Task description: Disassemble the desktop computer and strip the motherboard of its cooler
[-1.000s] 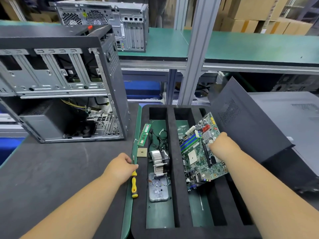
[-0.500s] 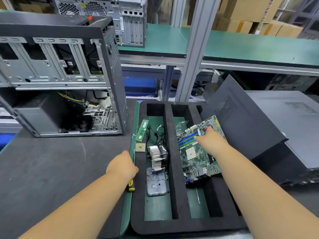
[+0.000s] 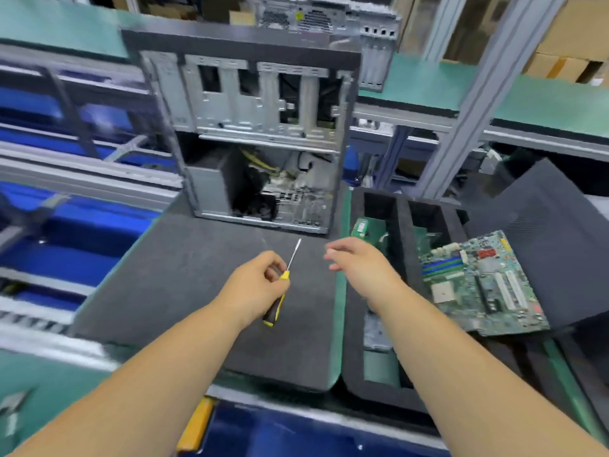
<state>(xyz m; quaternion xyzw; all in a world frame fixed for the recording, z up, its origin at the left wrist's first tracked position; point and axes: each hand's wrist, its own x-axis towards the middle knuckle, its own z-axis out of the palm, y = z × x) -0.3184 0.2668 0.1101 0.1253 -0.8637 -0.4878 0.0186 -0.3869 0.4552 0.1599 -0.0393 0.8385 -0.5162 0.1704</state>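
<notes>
The left hand (image 3: 253, 288) grips a screwdriver (image 3: 282, 285) by its yellow-and-black handle, shaft pointing to 12 o'clock toward the case (image 3: 260, 136), probably so the tip is ready for whatever screws remain inside. The right hand (image 3: 359, 268) hovers empty over the mat (image 3: 184, 278), fingers loosely spread and holding nothing, just at 3 o'clock of the screwdriver; the two hands are near each other but not touching. The board (image 3: 481, 285) lies at 3 o'clock of the right hand, tilted across the foam tray (image 3: 405, 245), one edge propped on a divider, likely because it is wider than its slot. Its socket looks bare, so the cooler seems to be off already; a metal part under the right forearm may be it, though blur hides the detail. The case stands open at 12 o'clock, its side off, which gives access to what is left in it
</notes>
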